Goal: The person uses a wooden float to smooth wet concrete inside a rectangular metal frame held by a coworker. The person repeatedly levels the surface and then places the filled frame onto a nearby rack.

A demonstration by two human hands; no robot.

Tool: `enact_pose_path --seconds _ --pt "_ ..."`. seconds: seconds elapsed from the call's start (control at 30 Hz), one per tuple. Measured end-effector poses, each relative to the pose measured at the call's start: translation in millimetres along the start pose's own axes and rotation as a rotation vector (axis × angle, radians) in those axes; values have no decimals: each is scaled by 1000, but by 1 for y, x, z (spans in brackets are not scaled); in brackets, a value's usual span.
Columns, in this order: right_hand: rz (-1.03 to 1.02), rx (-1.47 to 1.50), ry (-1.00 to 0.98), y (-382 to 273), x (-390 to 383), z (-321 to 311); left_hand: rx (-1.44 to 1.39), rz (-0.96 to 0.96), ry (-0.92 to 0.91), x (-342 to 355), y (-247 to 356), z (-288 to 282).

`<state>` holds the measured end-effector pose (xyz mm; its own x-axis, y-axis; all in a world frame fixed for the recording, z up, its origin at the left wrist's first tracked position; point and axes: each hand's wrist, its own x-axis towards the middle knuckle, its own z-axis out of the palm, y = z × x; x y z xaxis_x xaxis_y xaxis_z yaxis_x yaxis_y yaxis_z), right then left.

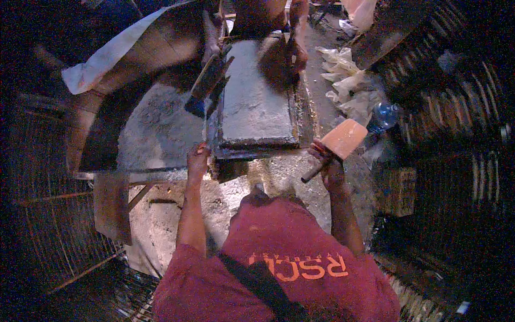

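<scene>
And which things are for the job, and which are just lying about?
Seem for the job:
Flat orange paddle with a dark handle, in the right hand
Dark rectangular frame, the left hand at its near corner
Grey crumbly material filling it
Loose grey heap to its left

Seem just lying about:
Crumpled whitish plastic-looking sheets
See-through blue bottle

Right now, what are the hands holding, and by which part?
Right hand: orange paddle, near where handle meets blade. Left hand: at a corner of the frame, grip unclear.

A rough workshop is being suggested by slatted walls (477, 180), a wooden frame (304, 115), heaped grey powder (161, 121) and a flat paddle (346, 138).
</scene>
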<state>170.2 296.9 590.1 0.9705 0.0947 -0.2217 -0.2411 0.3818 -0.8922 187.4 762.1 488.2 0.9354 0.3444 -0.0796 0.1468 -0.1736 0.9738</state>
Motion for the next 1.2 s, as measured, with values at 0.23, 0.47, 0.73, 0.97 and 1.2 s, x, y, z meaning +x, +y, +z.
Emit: enact_pose_path --seconds 0.23,0.47,0.73,0.97,1.2 --pt "-163 -136 127 39 23 -23 74 -106 -25 5 19 3" --pt "-151 -87 295 49 35 -16 -58 -95 -124 8 8 -4" --pt "-75 206 287 42 38 -23 -34 -171 -134 15 27 2" --pt "125 112 224 -1 54 -15 -47 -196 -103 23 94 10" --pt "5 20 328 13 73 -30 348 -132 -154 56 80 14"
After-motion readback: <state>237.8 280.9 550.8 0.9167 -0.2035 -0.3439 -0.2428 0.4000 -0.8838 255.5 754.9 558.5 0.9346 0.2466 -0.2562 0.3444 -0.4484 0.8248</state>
